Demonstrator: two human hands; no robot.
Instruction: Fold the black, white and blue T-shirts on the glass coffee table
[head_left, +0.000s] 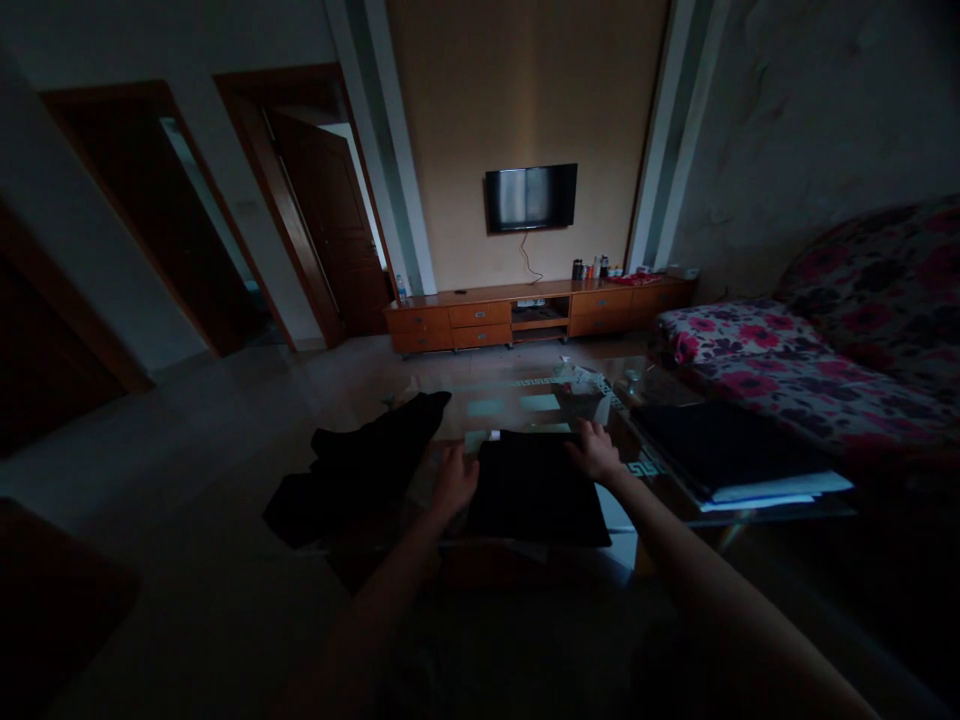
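Black cloth, folded to a rough rectangle, lies flat at the near edge of the glass counter, in the middle, between both hands. Largest to smallest: flowered sofa on the right; low wooden cabinet along the far wall; then the counter, with a patterned border. TV on the wall above the cabinet, screen looks dark with reflections. Dark garment, loosely bunched, at the counter's left end. Dark stack at the right end, pale layers showing underneath. Left hand at the cloth's left edge, thumb side touching it; right hand at the far right corner, fingers bent over it. Too dark to tell if either set of fingers is actually gripping. Smallest: crumpled clear plastic at the far side, bottle on the cabinet's left end.
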